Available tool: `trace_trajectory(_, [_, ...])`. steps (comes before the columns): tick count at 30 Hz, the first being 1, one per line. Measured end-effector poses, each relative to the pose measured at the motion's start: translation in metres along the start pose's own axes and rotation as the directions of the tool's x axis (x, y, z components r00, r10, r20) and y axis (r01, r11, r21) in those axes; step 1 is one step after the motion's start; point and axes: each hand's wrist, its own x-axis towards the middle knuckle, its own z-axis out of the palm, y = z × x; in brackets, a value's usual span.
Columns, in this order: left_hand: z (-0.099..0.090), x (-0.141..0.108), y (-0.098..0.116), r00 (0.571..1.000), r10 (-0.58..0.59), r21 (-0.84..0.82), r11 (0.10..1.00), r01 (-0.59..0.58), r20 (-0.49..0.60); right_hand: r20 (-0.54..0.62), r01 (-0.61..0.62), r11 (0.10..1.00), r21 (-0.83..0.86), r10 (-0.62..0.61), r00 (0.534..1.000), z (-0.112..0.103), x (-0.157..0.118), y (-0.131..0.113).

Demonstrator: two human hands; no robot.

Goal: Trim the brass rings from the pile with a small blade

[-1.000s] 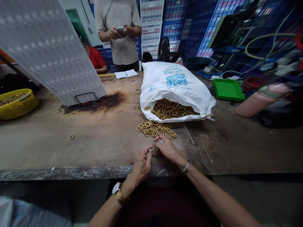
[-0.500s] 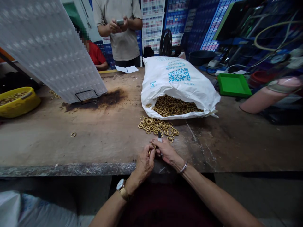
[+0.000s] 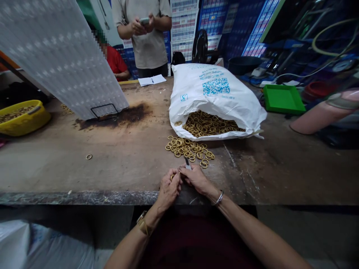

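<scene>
My left hand (image 3: 170, 188) is closed on a gold ring (image 3: 172, 177), close to the table's front edge. Beside it my right hand (image 3: 197, 178) grips a small knife (image 3: 188, 165) with a grey body and a dark tip that points away from me. The fingertips of both hands meet. Just beyond them lies a loose pile of gold rings (image 3: 185, 147), in front of the open mouth of a white sack (image 3: 193, 89) full of such rings. One single ring (image 3: 89, 157) lies apart on the left of the table.
A yellow basin (image 3: 25, 121) of rings stands far left, near a leaning white ribbed panel (image 3: 64, 56) on a wire stand. A green tray (image 3: 283, 99) and pink bottle (image 3: 322, 114) are at right. Two people are across the table (image 3: 126, 164), one holding a phone.
My left hand has turned at the wrist and shifted slightly left with the ring. The knife in my right hand now tilts more to the left. The whole view has shifted a little.
</scene>
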Motion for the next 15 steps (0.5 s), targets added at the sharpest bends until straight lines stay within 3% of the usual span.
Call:
trace_trajectory(3, [0.0,-0.001,0.002,0.999,-0.039,-0.124,0.991,0.041,0.019,-0.005,0.012,0.999,-0.039,-0.012,1.0,-0.001,0.002,0.002])
trace_trajectory(6, [0.0,-0.003,0.003,0.998,-0.057,-0.279,0.958,0.064,0.033,-0.119,0.073,0.971,-0.229,-0.102,0.988,-0.008,0.003,0.002])
trace_trajectory(8, [0.0,-0.004,0.003,0.998,-0.06,-0.338,0.939,0.064,0.024,-0.107,0.175,0.865,-0.471,-0.253,0.962,-0.012,0.002,0.002])
trace_trajectory(10, [0.001,-0.004,0.002,0.999,-0.052,-0.36,0.932,0.053,0.013,0.061,0.295,0.69,-0.661,-0.343,0.937,-0.015,-0.003,0.003])
trace_trajectory(12, [0.001,-0.005,0.001,0.999,-0.05,-0.371,0.928,0.046,0.0,0.206,0.374,0.541,-0.753,-0.347,0.915,-0.015,-0.008,0.005])
trace_trajectory(15, [0.001,-0.005,0.0,0.998,-0.059,-0.361,0.931,0.049,-0.018,0.245,0.387,0.424,-0.819,-0.352,0.903,-0.012,-0.012,0.009])
